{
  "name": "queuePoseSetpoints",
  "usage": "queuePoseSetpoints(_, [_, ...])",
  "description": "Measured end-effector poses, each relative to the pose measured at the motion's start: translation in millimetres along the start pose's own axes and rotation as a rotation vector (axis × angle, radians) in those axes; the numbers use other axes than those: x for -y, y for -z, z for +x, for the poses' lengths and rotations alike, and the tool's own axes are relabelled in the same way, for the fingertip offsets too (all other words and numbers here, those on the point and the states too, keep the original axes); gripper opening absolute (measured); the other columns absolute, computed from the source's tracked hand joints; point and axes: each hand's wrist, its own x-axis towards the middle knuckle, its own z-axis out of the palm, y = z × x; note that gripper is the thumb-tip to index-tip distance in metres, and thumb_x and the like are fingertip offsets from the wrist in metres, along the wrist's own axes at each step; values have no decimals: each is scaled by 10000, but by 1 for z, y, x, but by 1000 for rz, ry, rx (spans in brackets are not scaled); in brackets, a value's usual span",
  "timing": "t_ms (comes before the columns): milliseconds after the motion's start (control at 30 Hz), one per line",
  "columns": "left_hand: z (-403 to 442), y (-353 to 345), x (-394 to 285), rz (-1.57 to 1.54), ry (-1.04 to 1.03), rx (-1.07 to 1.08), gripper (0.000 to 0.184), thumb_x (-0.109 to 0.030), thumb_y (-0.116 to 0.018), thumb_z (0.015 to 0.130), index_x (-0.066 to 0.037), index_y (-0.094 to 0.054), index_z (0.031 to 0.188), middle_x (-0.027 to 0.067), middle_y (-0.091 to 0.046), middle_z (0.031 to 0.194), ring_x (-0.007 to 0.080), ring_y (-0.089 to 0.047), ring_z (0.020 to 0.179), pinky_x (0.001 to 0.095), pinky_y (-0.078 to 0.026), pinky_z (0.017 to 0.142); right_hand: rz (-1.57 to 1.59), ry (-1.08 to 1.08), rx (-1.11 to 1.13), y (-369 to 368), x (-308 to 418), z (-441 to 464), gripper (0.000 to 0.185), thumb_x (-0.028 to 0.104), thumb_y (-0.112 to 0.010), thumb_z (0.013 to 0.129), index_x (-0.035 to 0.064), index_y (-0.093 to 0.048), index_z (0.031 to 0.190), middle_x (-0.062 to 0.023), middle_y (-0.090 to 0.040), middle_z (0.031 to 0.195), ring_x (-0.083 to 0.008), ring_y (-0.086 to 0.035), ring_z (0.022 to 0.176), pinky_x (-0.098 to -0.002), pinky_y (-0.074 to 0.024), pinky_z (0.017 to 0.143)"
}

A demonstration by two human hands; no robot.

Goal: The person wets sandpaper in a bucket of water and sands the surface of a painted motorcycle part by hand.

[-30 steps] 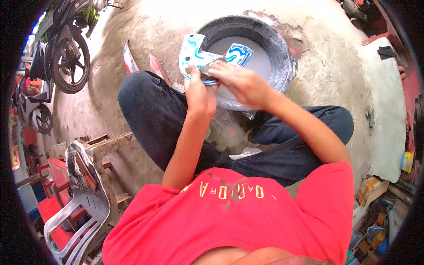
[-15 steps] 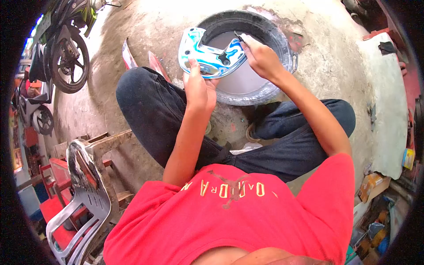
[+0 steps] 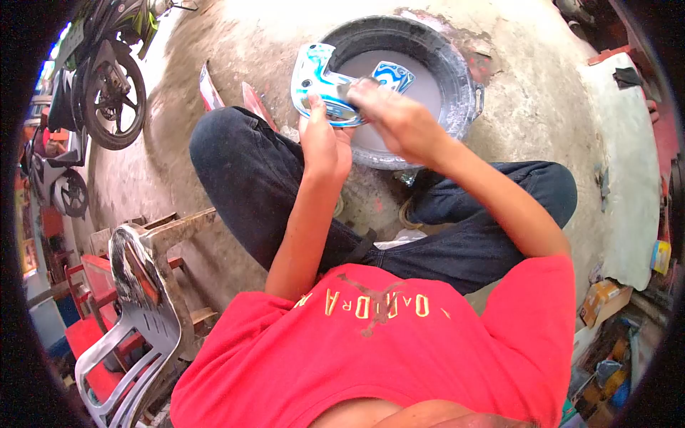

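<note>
A blue and white patterned curved panel point(image 3: 315, 77) is held up over the left part of a round black basin point(image 3: 464, 78), which has greyish liquid point(image 3: 427, 107) in it. My left hand point(image 3: 325, 139) grips the panel's lower left edge, thumb on top and fingers beneath. Over the panel's middle lies my right hand point(image 3: 389, 114), its fingers blurred and bent around a small dark piece that is partly hidden. The panel's right end shows beyond my right fingers.
Two red and white pieces point(image 3: 255, 104) lie on the floor left of the basin. Motorcycles point(image 3: 113, 93) stand at the upper left, above a grey plastic chair point(image 3: 153, 314). At the right are a pale sheet point(image 3: 631, 178) and a cardboard box point(image 3: 605, 303).
My right hand has moved left from the panel's right end to its middle, uncovering that end. My left hand keeps its hold on the panel.
</note>
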Motion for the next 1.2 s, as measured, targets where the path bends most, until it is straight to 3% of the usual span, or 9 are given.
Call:
queuePoseSetpoints(100, [0,3,-1,-11,3,2,349,-252,-383,1082,-45,-422,1361,140,-563,1298,273,-601,1154,490,-522,967,-19,137,99,12,-5,0,411,62,-572,926,7,-553,1333,-197,-582,1349,-328,-537,1291,-423,-424,1095])
queuePoseSetpoints(200, [-4,-7,-1,4,-22,-61,373,-228,-381,1080,-22,-401,1391,151,-541,1348,299,-563,1219,533,-477,1019,-80,-190,-25,15,-34,3,369,44,-538,919,12,-592,1283,-202,-623,1284,-342,-568,1245,-415,-453,1060])
queuePoseSetpoints(433, [-8,-10,-6,35,-116,-54,332,-278,-408,1079,-53,-445,1322,115,-601,1226,243,-630,1095,452,-557,884,-233,146,10,8,3,-2,386,97,-510,900,-4,-591,1264,-196,-635,1275,-297,-631,1175,-392,-491,1015])
queuePoseSetpoints(533, [-14,-20,-5,56,-156,-102,330,-289,-419,1077,-58,-449,1311,108,-604,1209,231,-631,1082,438,-554,874,-329,-158,26,11,-33,-3,408,28,-516,889,-13,-583,1289,-199,-620,1299,-307,-604,1214,-388,-461,1060])
queuePoseSetpoints(767, [-17,-22,-3,110,-248,-80,326,-293,-434,1073,-82,-439,1322,101,-588,1222,222,-624,1073,420,-548,887,-230,101,-6,5,19,1,402,91,-494,907,-46,-569,1277,-217,-619,1291,-313,-611,1206,-401,-464,1054])
queuePoseSetpoints(867, [-24,-30,-5,88,-244,-97,334,-292,-433,1073,-90,-421,1338,104,-576,1250,234,-617,1097,441,-546,895,-275,-130,-14,6,-22,-2,404,33,-515,891,-7,-574,1289,-204,-611,1309,-315,-600,1217,-402,-461,1057])
queuePoseSetpoints(967, [-26,-34,-6,110,-263,-117,344,-291,-428,1074,-87,-402,1349,113,-561,1279,247,-610,1118,457,-544,904,-328,-133,-7,3,-21,-6,411,34,-519,888,-14,-568,1293,-210,-603,1318,-321,-593,1224,-404,-458,1060])
queuePoseSetpoints(1100, [-23,-25,-8,150,-286,-47,360,-287,-423,1075,-88,-386,1374,118,-546,1305,251,-597,1150,461,-540,920,-269,92,-10,5,20,4,393,110,-504,907,-45,-576,1261,-223,-624,1273,-316,-608,1213,-410,-462,1059])
queuePoseSetpoints(1200, [-23,-25,-8,102,-219,-56,371,-288,-422,1076,-92,-379,1388,111,-544,1308,247,-590,1165,450,-536,931,-240,-86,1,12,-19,6,368,106,-492,915,-22,-583,1248,-227,-621,1278,-318,-589,1237,-402,-459,1061])
